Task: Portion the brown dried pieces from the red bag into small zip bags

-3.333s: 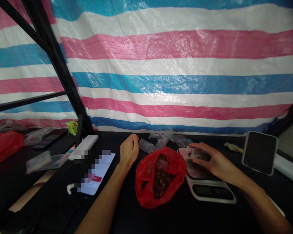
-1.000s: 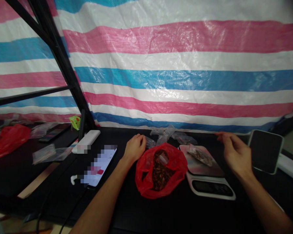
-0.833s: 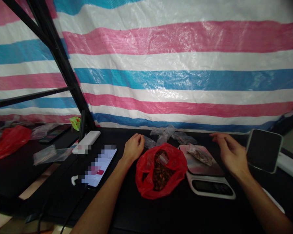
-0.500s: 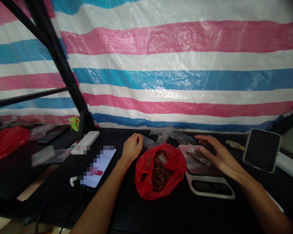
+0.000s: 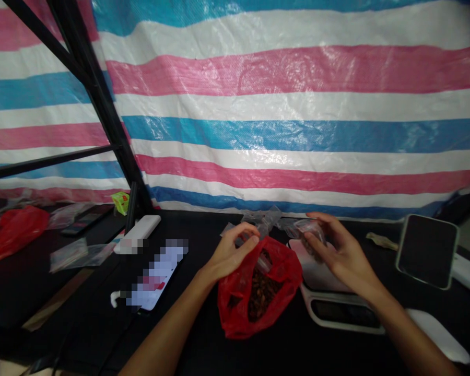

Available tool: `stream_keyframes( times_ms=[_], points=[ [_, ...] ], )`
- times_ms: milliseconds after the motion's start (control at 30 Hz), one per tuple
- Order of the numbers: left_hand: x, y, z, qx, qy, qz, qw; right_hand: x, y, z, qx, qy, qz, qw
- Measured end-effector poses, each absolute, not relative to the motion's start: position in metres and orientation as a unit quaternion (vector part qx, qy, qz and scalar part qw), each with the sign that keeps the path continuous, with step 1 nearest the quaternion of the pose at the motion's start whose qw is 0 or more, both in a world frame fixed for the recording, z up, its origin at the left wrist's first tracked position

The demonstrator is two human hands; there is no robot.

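My right hand (image 5: 332,248) holds a small clear plastic bag of brown pieces (image 5: 308,231), lifted off the white digital kitchen scale (image 5: 342,313). My left hand (image 5: 235,256) rests at the mouth of a red plastic bag (image 5: 266,279), its fingers near a crumpled clear bag. Inside the red bag lie loose dark brown pieces (image 5: 262,295), partly hidden by its folds. A few empty clear bags (image 5: 262,219) lie just behind both hands.
A pixelated phone (image 5: 156,274) and a white power bank (image 5: 139,232) lie left on the black table. A dark tablet (image 5: 426,251) stands at right. Another red bag (image 5: 13,232) and clear bags lie further left. A striped tarp (image 5: 297,104) hangs behind.
My left hand has moved right from the table onto the red bag's mouth. My right hand has lifted the small bag off the scale pan.
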State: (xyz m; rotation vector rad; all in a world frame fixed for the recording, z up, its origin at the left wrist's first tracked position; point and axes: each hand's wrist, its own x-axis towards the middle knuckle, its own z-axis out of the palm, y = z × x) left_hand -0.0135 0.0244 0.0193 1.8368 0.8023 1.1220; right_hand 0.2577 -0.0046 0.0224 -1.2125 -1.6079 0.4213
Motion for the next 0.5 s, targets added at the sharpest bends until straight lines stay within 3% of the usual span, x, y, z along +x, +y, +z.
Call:
stream_keyframes(
  times_ms=[200,367,500],
  points=[
    [-0.008,0.028,0.012,0.684,0.296,0.490,0.452,0.173,0.018,0.032,-0.471,-0.708,0.152,0.504],
    [-0.009,0.041,-0.003,0.651,0.277,0.517,0.481,0.154,0.022,0.018,-0.387,-0.710,0.263,0.527],
    [-0.008,0.048,-0.011,0.639,0.272,0.520,0.498,0.163,0.022,0.005,-0.416,-0.667,0.281,0.550]
  ],
)
